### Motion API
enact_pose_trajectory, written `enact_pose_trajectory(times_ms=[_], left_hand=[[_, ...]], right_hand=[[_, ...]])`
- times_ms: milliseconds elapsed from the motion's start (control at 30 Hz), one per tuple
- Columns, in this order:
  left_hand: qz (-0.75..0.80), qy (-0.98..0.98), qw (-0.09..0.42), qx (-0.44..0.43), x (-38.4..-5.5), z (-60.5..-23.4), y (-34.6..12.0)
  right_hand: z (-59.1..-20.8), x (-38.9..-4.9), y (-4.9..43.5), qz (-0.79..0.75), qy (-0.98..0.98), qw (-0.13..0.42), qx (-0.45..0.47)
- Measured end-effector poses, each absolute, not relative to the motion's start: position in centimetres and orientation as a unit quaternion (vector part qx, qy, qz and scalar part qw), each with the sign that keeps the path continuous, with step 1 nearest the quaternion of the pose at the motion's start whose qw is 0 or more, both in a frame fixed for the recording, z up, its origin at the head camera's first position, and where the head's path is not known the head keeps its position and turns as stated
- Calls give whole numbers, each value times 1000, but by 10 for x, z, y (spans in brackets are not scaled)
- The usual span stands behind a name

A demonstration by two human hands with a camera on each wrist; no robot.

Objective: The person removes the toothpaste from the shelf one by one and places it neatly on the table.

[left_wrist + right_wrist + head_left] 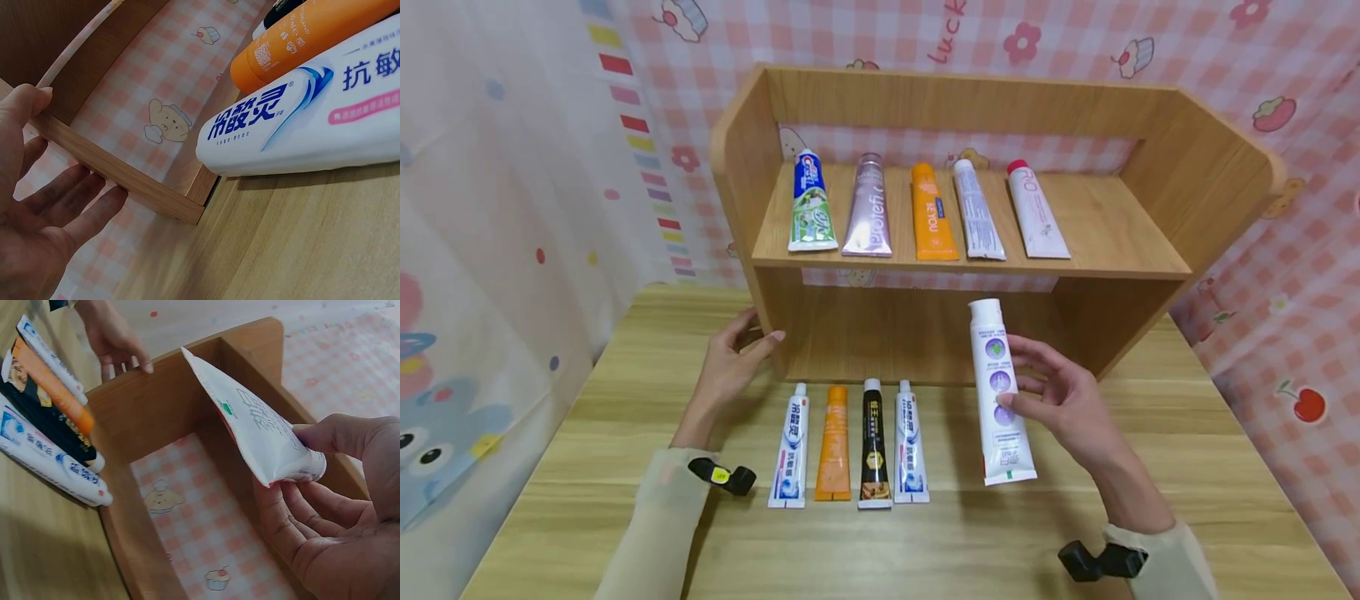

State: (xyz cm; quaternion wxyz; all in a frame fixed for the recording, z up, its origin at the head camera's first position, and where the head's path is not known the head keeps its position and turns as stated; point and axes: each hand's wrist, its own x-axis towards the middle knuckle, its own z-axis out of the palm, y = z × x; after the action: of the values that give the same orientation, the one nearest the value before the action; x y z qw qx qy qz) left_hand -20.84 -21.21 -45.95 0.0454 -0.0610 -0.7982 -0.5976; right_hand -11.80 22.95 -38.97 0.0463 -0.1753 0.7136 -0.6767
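My right hand [1063, 400] pinches a white toothpaste tube [1000, 400] with purple round pictures, thumb on one side and fingers on the other. The tube is held up, cap upward, in front of the lower tier of the wooden shelf [970, 265]. My left hand [730, 358] grips the front edge of the shelf's left side panel [119, 165], thumb on the inner side, fingers along the outside. On the table before the shelf lie a white-and-blue tube [789, 450], an orange tube [833, 446], a black tube [874, 450] and another white-and-blue tube [911, 446].
On the upper tier lie a blue-and-green tube [811, 204], a silvery pink tube [868, 208], an orange tube [933, 215], a greyish white tube [978, 212] and a white tube with a red cap [1037, 212]. A checked pink cloth [865, 42] hangs behind.
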Motion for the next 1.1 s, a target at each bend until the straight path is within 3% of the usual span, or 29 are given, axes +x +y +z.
enact_pose_trajectory(times_ms=[1100], left_hand=[[-591, -803, 47, -62, -208, -460, -213]], right_hand=[[-463, -124, 211, -632, 758, 157, -25]])
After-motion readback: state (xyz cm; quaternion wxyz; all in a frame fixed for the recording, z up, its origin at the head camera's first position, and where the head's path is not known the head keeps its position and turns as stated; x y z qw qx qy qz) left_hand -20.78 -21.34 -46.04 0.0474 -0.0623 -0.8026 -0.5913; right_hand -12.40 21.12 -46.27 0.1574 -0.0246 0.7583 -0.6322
